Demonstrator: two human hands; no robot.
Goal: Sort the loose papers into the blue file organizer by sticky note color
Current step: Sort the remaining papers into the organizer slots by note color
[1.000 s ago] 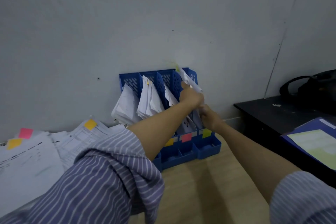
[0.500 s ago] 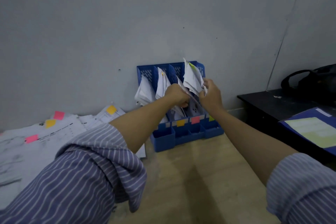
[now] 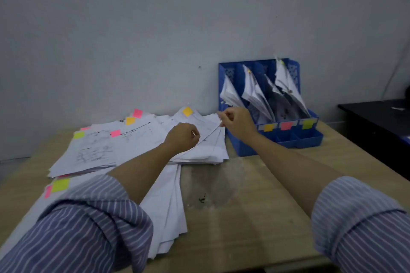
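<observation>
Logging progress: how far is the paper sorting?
Done: all four slots of the blue file organizer hold papers. In hand: left hand and right hand are at the orange-tagged sheet. Left: the tagged loose papers on the table.

Light wooden table (image 3: 255, 217) bearing a small dark smudge (image 3: 202, 199), set against a plain grey wall (image 3: 133, 40), with a black desk (image 3: 377, 122) just right.
</observation>
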